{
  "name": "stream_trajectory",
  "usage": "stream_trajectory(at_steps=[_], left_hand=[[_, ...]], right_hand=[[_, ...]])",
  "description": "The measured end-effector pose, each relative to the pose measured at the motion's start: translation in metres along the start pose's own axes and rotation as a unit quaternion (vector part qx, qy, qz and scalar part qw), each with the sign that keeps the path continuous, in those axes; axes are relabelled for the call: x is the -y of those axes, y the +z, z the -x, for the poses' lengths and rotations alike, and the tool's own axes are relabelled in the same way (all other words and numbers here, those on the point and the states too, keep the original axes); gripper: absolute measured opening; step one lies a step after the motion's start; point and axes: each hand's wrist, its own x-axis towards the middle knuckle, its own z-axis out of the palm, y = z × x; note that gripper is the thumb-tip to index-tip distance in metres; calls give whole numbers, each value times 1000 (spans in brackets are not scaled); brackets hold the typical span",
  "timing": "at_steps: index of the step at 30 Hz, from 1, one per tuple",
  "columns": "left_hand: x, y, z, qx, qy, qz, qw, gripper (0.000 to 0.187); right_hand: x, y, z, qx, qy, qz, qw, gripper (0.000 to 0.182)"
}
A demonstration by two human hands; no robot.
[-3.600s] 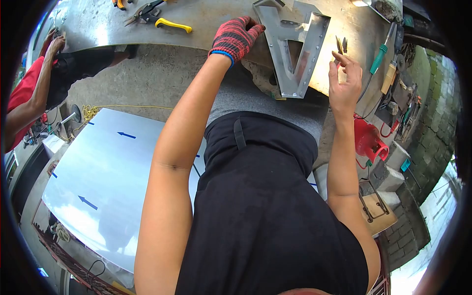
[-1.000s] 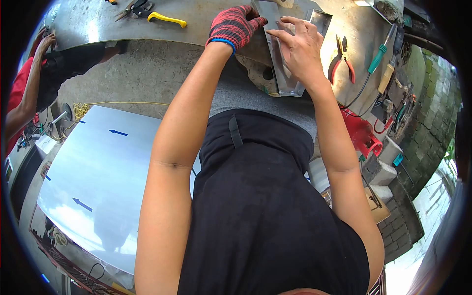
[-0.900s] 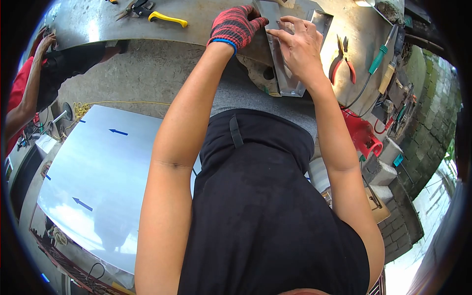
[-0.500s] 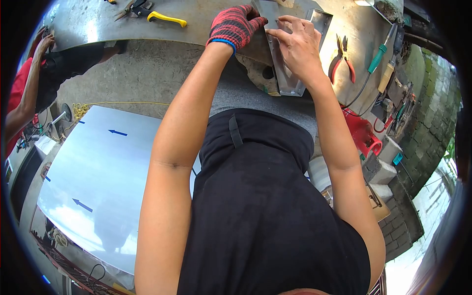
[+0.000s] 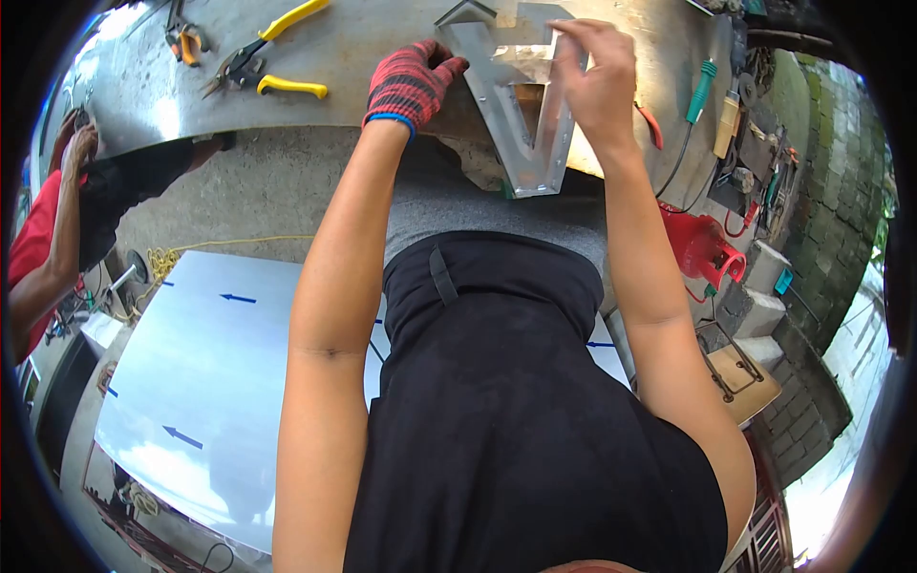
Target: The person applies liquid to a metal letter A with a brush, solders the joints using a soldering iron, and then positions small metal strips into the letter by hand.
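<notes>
A V-shaped grey metal piece [image 5: 513, 143] with raised edges lies at the front edge of the metal worktable, its point toward my body. My left hand [image 5: 413, 84], in a red and black glove with a blue cuff, is closed at the piece's upper left edge, thumb tip against it. On the other side, my bare right hand [image 5: 600, 84] pinches the upper right arm of the piece between thumb and fingers. Parts of the contact are hidden by the fingers.
Yellow-handled snips [image 5: 250, 59] and orange-handled pliers [image 5: 181, 40] lie on the worktable [image 5: 353, 95] at left. Red-handled pliers [image 5: 650, 124] and a green-handled tool [image 5: 702, 91] are at right. Below are a red cylinder [image 5: 697, 244] and a sheet [image 5: 229, 344]. Another person's arm [image 5: 65, 220] shows at far left.
The view has shifted, showing more of the worktable's left. The metal piece has turned, and its V shape shows. My right hand has moved up along it, now covering part of the red-handled pliers.
</notes>
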Motion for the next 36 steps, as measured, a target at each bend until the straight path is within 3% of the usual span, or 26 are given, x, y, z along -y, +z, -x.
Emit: stream_trajectory(at_steps=[1, 3, 6, 9, 12, 15, 17, 19, 21, 26, 31, 33, 34, 35, 36], left_hand=[[1, -1, 1, 1, 13, 0, 1000, 43], [-3, -4, 3, 10, -4, 15, 1000, 42], [-11, -9, 6, 14, 6, 20, 1000, 40], [-14, -10, 7, 18, -19, 2, 1000, 39], [-13, -11, 8, 17, -34, 1, 999, 40], [-12, -10, 8, 15, -32, -13, 999, 41], [-14, -11, 11, 12, -36, -8, 999, 41], [-14, -12, 9, 8, -32, 4, 999, 42], [-14, -10, 8, 16, -35, -4, 999, 41], [-14, -10, 9, 16, -39, -4, 999, 41], [-12, -9, 8, 14, -41, -8, 999, 41], [-6, -5, 5, 3, -30, 1, 1000, 43], [-7, -6, 7, 1, -24, -4, 1000, 44], [-7, -7, 10, 7, -34, -11, 999, 44], [-8, -7, 9, 8, -35, -8, 999, 44]], right_hand=[[-16, -9, -11, -80, 20, 15, 996, 17], [-41, -32, -24, -124, 258, -86, 954, 18], [-123, -33, -34, -188, 327, -118, 919, 26], [-146, -36, -53, -185, 436, -219, 853, 37], [-166, -23, -74, -219, 472, -258, 814, 33], [-191, -22, -94, -202, 452, -222, 840, 31], [-189, -16, -104, -241, 429, -224, 841, 25], [-167, -27, -117, -224, 450, -75, 862, 23], [-167, -28, -119, -224, 427, -39, 875, 23], [-185, -42, -117, -221, 301, 77, 924, 27], [-98, -108, -105, -185, 377, -43, 907, 24], [-71, -118, -92, -127, 346, -114, 923, 20], [-58, -119, -80, -78, 285, -161, 942, 21], [-42, -116, -65, -72, 296, -166, 938, 21], [-22, -112, -54, 1, 272, -199, 942, 21]])
